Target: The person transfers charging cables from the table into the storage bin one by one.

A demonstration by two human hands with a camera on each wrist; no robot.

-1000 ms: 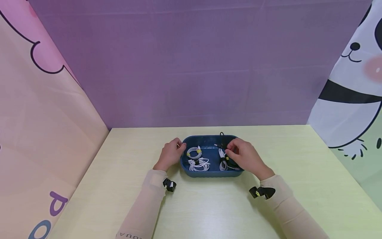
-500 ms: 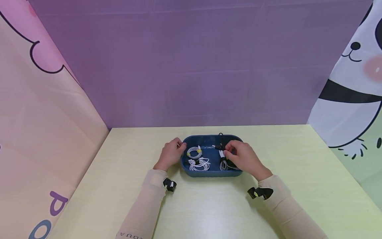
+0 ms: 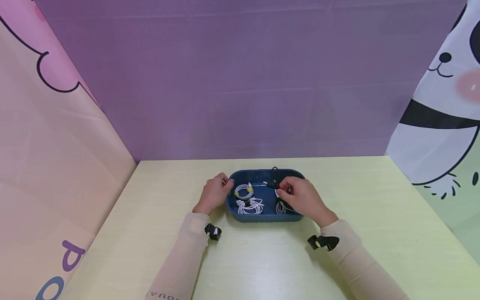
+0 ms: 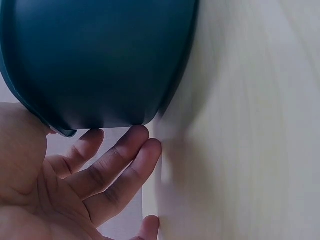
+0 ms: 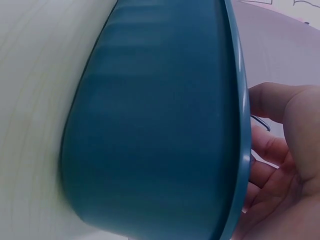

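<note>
A dark blue oblong box [image 3: 262, 218] stands on the table. My left hand [image 3: 215, 193] grips its left end, thumb at the rim, and in the left wrist view several fingers [image 4: 120, 182] touch the outer wall. Over the box's right half, my right hand [image 3: 304, 198] pinches a black cable [image 3: 271, 184], its plug end pointing left. Inside on the left lie a white cable coil [image 3: 244, 191] with yellow ties and a white cable bundle [image 3: 250, 207]. Another white cable bundle [image 3: 280, 207] lies below the right hand, partly covered. In the right wrist view the box wall hides the right fingertips.
The pale wooden table [image 3: 247, 258] extends around the box. A purple cloth [image 3: 240, 83] hangs behind it, with printed cloths at the left [image 3: 56, 146] and right [image 3: 438, 125]. Black wrist cameras sit on both forearms.
The right hand has shifted slightly left within the box, bringing the black cable with it, and now covers more of the white bundle there. The left hand stays in place.
</note>
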